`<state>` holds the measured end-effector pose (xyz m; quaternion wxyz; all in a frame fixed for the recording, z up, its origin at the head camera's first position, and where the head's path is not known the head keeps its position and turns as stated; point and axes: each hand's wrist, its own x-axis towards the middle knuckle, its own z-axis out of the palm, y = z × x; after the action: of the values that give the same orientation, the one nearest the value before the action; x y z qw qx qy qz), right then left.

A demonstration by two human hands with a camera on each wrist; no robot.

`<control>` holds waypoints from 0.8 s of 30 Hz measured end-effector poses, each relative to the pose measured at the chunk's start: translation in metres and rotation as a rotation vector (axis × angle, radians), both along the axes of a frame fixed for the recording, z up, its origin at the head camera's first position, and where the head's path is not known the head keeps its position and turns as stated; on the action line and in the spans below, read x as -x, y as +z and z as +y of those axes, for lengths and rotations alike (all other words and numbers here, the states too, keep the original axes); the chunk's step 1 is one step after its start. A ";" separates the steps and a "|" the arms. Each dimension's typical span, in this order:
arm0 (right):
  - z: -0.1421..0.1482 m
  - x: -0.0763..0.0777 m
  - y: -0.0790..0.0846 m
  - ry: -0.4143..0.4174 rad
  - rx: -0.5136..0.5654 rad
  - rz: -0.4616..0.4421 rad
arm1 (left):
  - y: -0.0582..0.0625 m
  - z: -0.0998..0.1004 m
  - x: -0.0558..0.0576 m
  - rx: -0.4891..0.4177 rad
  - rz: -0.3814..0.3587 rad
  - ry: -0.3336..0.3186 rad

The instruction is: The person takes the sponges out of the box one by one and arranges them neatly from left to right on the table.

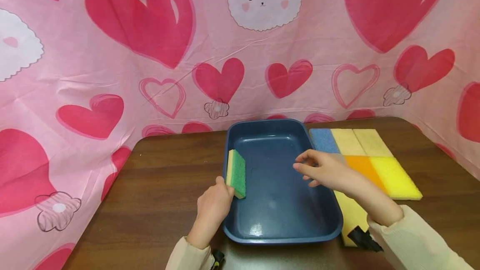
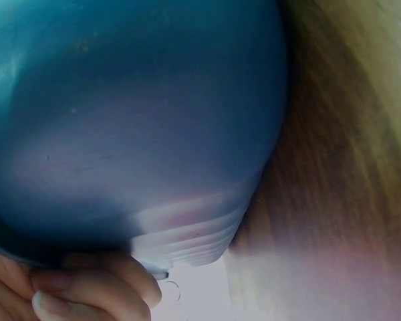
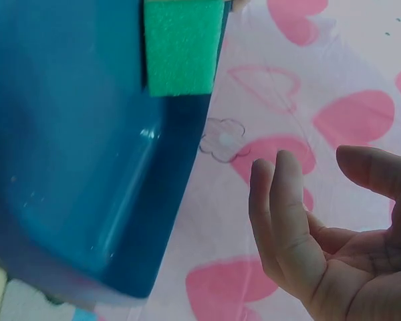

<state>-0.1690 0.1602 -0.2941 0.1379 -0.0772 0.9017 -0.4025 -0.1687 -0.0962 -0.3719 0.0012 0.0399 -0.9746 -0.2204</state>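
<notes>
A deep blue plastic basin (image 1: 277, 236) stands on the table. Against its left inner wall leans a green-and-cream scouring sponge (image 1: 238, 174), whose green face also shows in the right wrist view. My left hand (image 1: 215, 201) grips the basin's left rim, its thumb at the sponge's near end. The left wrist view has the curled fingers (image 2: 110, 287) just under the rim, on the outside; the thumb's contact with the sponge is partly hidden. Over the basin's right side hovers my right hand (image 1: 320, 170), fingers loosely bent and holding nothing.
Right of the basin, several flat sponges lie side by side: a blue one (image 1: 324, 140), cream ones (image 1: 348, 141), an orange one (image 1: 363, 170) and a yellow one (image 1: 395, 178). A pink heart-patterned cloth (image 1: 262, 49) hangs behind the brown wooden table (image 1: 150, 203).
</notes>
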 end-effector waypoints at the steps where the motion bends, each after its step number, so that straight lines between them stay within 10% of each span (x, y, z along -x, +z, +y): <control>1: -0.003 0.001 0.001 0.005 0.001 -0.006 | 0.000 0.000 0.000 0.002 0.001 0.000; 24: -0.071 0.021 0.000 0.074 0.006 -0.033 | 0.001 0.001 -0.001 0.007 0.004 -0.003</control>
<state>-0.1901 0.0897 -0.2943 0.1675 -0.1040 0.8946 -0.4011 -0.1677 -0.0954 -0.3708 0.0030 0.0378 -0.9754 -0.2170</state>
